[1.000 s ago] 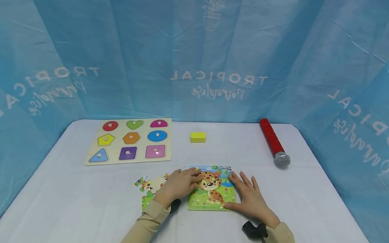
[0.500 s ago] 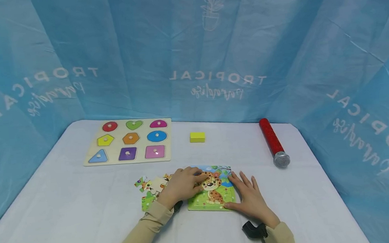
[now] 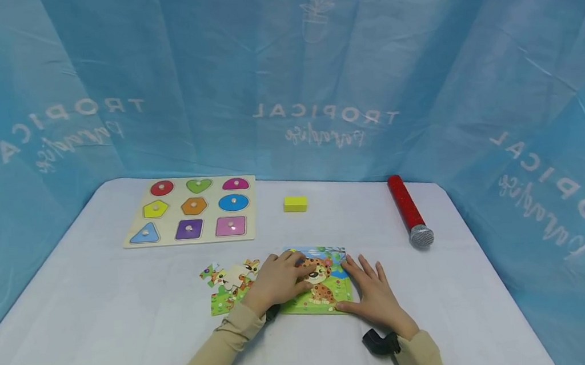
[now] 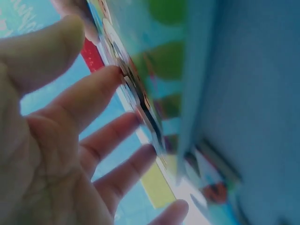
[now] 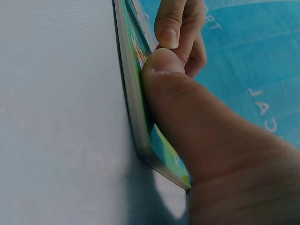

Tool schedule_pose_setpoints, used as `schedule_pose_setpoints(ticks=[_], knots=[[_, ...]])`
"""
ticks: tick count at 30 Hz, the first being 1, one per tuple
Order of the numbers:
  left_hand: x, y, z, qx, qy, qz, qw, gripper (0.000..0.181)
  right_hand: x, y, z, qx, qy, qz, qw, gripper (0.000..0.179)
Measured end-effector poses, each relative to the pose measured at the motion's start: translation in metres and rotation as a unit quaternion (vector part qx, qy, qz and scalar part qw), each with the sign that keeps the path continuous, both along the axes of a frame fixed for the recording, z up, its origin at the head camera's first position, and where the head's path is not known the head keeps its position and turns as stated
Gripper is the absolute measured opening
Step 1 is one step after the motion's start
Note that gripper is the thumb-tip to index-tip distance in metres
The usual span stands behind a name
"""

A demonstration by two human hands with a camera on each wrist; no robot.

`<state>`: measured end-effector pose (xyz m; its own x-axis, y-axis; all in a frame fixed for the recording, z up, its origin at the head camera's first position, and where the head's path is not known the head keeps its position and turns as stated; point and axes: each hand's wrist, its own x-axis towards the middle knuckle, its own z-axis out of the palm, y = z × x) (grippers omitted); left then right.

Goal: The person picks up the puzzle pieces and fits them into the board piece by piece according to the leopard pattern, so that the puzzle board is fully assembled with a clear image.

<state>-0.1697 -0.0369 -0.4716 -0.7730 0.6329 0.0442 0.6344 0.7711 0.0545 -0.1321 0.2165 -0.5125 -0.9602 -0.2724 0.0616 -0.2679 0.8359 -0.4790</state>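
A jigsaw puzzle board (image 3: 335, 289) with a cartoon leopard lies flat on the table before me. My left hand (image 3: 278, 281) is over its left side, and in the left wrist view its nearly straight fingertips touch the picture (image 4: 164, 61). There, one piece's edge stands slightly raised from the board. My right hand (image 3: 376, 297) spreads along the board's right side, its thumb (image 5: 165, 79) pressing on the near corner and its index fingertip at the far right edge. Several loose puzzle pieces (image 3: 222, 304) lie left of the board, partly hidden by my left hand.
Farther back on the left lies a wooden shape board (image 3: 207, 215) with knobbed coloured shapes. A yellow block (image 3: 295, 204) sits behind the puzzle. On the right rests a red microphone (image 3: 407, 208) with a silver head. Blue curtains (image 3: 283, 63) enclose the table.
My left hand has slid a little to the right across the puzzle board, showing more of the loose pieces. My right hand stays at the board's right edge.
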Motion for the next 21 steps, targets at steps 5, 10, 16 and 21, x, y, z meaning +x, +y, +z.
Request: schedule_pose_setpoints(ticks=[5, 10, 16, 21], knots=[[0.003, -0.005, 0.003, 0.019, -0.048, 0.003, 0.9987, 0.049, 0.0, -0.001, 0.001, 0.006, -0.008, -0.005, 0.9999, 0.095], [0.002, -0.008, -0.001, 0.027, -0.068, 0.0, 0.9973, 0.061, 0.0, -0.001, 0.002, 0.008, -0.022, -0.008, 0.9997, 0.095], [-0.003, -0.016, -0.006, 0.033, -0.121, -0.007, 0.9921, 0.063, -0.002, -0.001, 0.0, 0.012, -0.029, -0.01, 0.9995, 0.096], [-0.003, -0.02, -0.003, 0.037, -0.128, -0.007, 0.991, 0.061, -0.002, -0.003, -0.002, 0.008, -0.025, -0.013, 0.9996, 0.095]])
